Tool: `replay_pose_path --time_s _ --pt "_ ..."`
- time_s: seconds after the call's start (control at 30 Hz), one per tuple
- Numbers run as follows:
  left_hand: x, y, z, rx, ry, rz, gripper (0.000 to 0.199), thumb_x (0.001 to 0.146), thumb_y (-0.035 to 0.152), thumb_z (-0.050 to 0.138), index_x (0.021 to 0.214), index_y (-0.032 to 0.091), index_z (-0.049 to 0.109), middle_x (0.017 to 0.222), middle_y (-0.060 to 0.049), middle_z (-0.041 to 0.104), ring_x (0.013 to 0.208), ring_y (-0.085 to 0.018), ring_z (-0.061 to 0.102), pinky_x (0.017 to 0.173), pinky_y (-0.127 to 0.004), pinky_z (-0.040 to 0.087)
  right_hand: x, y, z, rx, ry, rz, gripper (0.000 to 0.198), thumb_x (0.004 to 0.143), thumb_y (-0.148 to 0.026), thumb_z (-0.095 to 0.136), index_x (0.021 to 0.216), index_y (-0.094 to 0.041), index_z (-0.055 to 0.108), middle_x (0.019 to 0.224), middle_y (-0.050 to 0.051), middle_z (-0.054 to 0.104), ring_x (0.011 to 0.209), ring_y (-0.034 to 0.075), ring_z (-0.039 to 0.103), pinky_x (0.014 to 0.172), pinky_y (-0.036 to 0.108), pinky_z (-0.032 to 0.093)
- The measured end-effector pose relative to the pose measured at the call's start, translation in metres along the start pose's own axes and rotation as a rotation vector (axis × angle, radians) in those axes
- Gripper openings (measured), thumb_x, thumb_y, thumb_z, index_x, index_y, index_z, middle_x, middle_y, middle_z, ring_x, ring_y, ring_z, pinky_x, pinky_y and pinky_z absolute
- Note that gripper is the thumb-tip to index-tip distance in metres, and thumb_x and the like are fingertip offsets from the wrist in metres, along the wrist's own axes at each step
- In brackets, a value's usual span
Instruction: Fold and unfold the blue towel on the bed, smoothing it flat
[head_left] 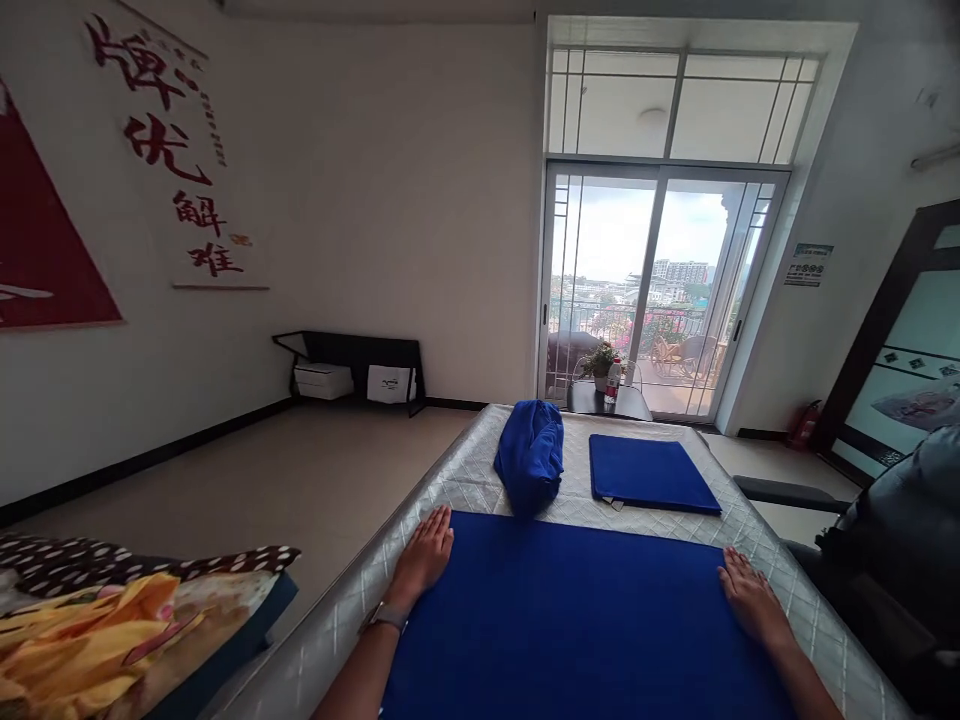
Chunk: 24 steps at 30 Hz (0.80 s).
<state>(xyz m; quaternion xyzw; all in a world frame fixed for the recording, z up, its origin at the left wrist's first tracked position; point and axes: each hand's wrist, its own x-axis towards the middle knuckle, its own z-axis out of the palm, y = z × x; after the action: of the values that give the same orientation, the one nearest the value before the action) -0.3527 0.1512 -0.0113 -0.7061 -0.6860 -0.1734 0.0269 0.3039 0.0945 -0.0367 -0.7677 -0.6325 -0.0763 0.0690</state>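
A large blue cloth (570,620) lies spread flat on a silver, diamond-patterned table cover (469,480). My left hand (429,548) rests flat at the cloth's far left corner, fingers stretched out; a watch is on that wrist. At the far right corner, my right hand (750,592) lies flat with its fingers extended along the edge. Just beyond the cloth sits a crumpled blue fabric bundle (530,455), touching or nearly touching its far edge. To its right lies a neatly folded blue cloth (652,472) with a small pale tag at its near edge.
A yellow patterned cloth (112,640) lies on a surface at lower left. A black chair (892,560) stands close on the right. Beyond the table, a small black table (626,402) holds a bottle (613,382) and a potted plant (600,360). A low black rack (360,352) stands by the wall.
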Motion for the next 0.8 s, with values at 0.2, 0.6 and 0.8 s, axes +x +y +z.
replay_pose_path --time_s 0.2,0.6,0.8 --pt "-0.004 0.091 -0.028 -0.099 -0.021 0.203 0.056 0.103 0.032 0.025 0.148 0.008 0.048 0.154 -0.017 0.048 0.146 -0.025 0.04 0.123 -0.043 0.031 -0.014 -0.103 -0.048 0.104 -0.012 -0.139 0.064 0.097 -0.036 0.021 0.154 -0.016 0.041 0.161 0.006 0.039 0.151 0.02 0.029 0.124 0.043 0.024" --pt "-0.019 0.241 0.058 -0.126 -0.057 0.541 0.052 0.103 0.028 0.03 0.151 0.013 0.045 0.156 -0.012 0.046 0.147 -0.021 0.038 0.121 -0.043 0.034 -0.028 -0.268 -0.042 0.254 -0.167 -0.317 0.064 0.099 -0.033 0.018 0.158 -0.011 0.031 0.165 0.007 0.027 0.154 0.02 0.019 0.126 0.04 0.013" --pt "-0.018 0.237 0.058 -0.099 -0.075 0.537 0.053 0.104 0.03 0.028 0.152 0.013 0.043 0.158 -0.012 0.043 0.149 -0.021 0.035 0.122 -0.043 0.032 -0.026 -0.263 -0.038 0.287 -0.19 -0.325 0.064 0.1 -0.036 0.018 0.159 -0.012 0.027 0.166 0.007 0.025 0.155 0.019 0.017 0.126 0.039 0.01"
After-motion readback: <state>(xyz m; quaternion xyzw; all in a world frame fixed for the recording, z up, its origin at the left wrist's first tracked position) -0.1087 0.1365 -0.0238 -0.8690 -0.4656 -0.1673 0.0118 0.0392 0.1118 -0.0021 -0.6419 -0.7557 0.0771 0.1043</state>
